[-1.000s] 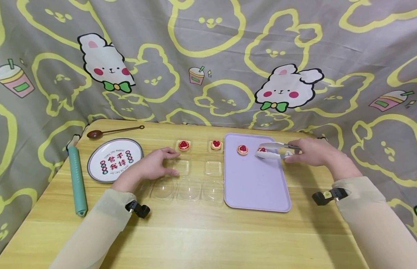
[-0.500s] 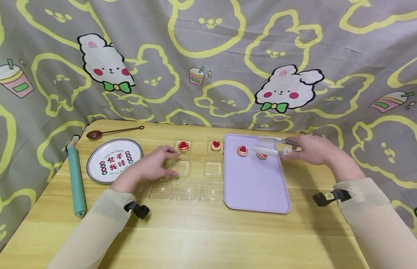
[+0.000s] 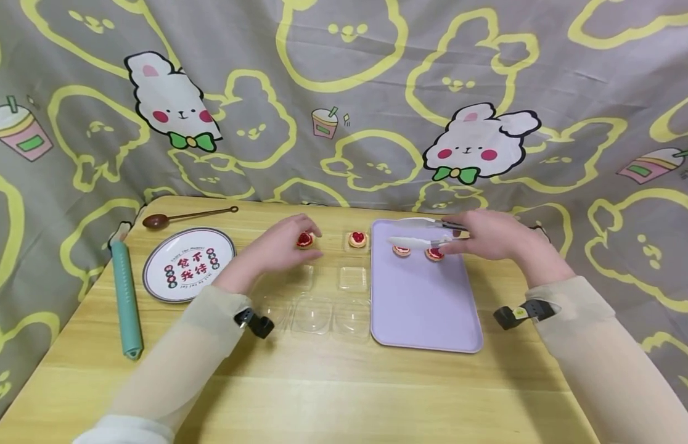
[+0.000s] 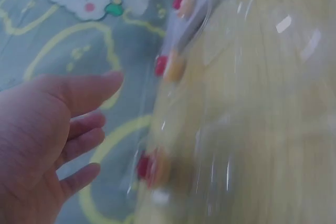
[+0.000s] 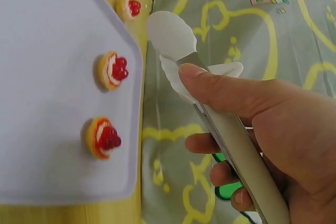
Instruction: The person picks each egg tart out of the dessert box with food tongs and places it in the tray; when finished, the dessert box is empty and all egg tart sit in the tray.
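My right hand (image 3: pixel 491 233) grips a pair of tongs (image 5: pixel 236 150) with white tips, which are spread and hold nothing, above the lilac tray (image 3: pixel 427 314). Two small fruit tarts with red topping lie on that tray, a right one (image 3: pixel 434 254) and a left one (image 5: pixel 112 71). Left of the tray, another tart (image 3: pixel 357 239) sits in a clear plastic box. The leftmost tart (image 3: pixel 305 240), also in a clear box, is partly behind my left hand (image 3: pixel 280 246). That hand hovers with spread, relaxed fingers and holds nothing; the left wrist view is blurred.
Clear plastic boxes (image 3: pixel 352 279) and a row of clear domed lids (image 3: pixel 313 316) lie left of the tray. Farther left are an oval plate (image 3: pixel 188 265), a brown spoon (image 3: pixel 157 221) and a teal rolled item (image 3: pixel 126 296). A patterned curtain (image 3: pixel 366 80) hangs behind.
The tongs have let go of the right tart, risen and moved left over the tray. My left hand has moved up and right from the boxes toward the leftmost tart.
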A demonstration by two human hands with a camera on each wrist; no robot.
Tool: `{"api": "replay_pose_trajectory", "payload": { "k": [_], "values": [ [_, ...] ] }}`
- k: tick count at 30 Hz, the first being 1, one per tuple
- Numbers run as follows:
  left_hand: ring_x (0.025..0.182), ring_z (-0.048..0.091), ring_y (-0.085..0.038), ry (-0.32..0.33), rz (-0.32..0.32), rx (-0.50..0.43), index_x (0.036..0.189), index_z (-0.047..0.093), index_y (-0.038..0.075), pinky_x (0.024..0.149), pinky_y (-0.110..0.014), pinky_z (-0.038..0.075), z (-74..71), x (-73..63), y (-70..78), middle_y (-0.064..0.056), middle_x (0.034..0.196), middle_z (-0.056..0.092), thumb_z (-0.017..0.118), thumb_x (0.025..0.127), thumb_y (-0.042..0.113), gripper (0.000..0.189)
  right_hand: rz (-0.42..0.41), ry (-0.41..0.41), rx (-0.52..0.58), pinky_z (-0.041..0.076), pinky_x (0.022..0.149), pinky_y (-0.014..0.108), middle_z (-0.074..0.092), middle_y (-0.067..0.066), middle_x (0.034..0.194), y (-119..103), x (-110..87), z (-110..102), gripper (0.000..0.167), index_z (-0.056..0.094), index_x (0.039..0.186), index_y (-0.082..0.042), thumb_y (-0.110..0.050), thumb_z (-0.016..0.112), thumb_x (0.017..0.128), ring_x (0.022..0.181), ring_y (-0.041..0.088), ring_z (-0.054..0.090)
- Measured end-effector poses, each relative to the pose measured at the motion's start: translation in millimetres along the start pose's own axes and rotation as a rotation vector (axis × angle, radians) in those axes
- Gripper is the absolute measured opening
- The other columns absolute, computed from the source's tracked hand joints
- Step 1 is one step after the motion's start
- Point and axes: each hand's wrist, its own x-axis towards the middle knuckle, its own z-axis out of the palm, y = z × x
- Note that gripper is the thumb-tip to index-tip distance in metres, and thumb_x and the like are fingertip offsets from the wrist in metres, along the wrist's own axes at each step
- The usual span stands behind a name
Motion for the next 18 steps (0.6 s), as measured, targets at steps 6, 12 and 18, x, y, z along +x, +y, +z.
{"api": "replay_pose_trajectory", "payload": {
  "k": [6,12,18],
  "values": [
    [0.138,0.052,-0.034,-0.044,-0.046,-0.009,0.146,0.057,0.001,0.120,-0.046,0.037,26.2,47.0,8.7,-0.017,0.147,0.058,0.080,0.096,0.035,0.064,-0.055,-0.002,-0.019,0.055,0.091,0.059,0.075,0.010,0.116,-11.6,23.1,3.4,0.084,0.059,0.150,-0.003,-0.062,0.076,0.092,0.107,0.034,0.069],
    [0.151,0.037,-0.035,-0.121,-0.075,0.010,0.158,0.042,-0.001,0.127,-0.043,0.026,48.1,76.5,6.6,-0.019,0.163,0.042,0.077,0.097,0.047,0.086,-0.075,-0.010,-0.012,0.054,0.093,0.058,0.074,0.010,0.117,-20.5,41.9,10.5,0.078,0.059,0.149,-0.004,-0.056,0.078,0.093,0.109,0.035,0.068],
    [0.150,0.040,-0.034,-0.164,-0.099,0.010,0.157,0.046,0.001,0.125,-0.044,0.030,47.4,85.8,4.7,-0.018,0.160,0.047,0.078,0.096,0.047,0.083,-0.062,-0.032,0.005,0.052,0.098,0.060,0.073,0.009,0.121,-30.3,58.1,13.3,0.078,0.057,0.152,-0.006,-0.053,0.078,0.094,0.116,0.035,0.066]
  ]
}}
